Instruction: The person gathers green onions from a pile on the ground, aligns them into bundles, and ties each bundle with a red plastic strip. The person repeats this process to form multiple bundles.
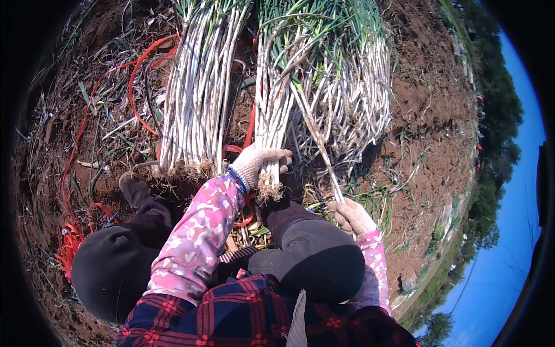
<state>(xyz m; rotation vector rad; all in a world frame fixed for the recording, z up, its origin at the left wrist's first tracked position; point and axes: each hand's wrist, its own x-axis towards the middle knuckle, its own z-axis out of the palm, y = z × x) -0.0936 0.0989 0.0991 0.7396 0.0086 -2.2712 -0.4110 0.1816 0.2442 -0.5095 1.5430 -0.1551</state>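
Observation:
My left hand (256,167), in a pale knit glove, is closed around the lower white stalks of a small bunch of green onions (273,115). Its roots stick out below the fist. In my gloved right hand (351,216) is the root end of a single green onion stalk (318,139), slanting up to the left across the bunch. Left of the held bunch lies a thick, even row of green onions (197,99), roots towards me. To the right spreads a looser pile of green onions (355,95). The green tops run out at the upper edge of the view.
Red plastic strapping (132,86) loops over the soil at the left, with a tangle of red strips (70,247) beside my knee (117,273). Dry leaf scraps litter the brown earth (433,104). Trees (496,143) line the field's far side.

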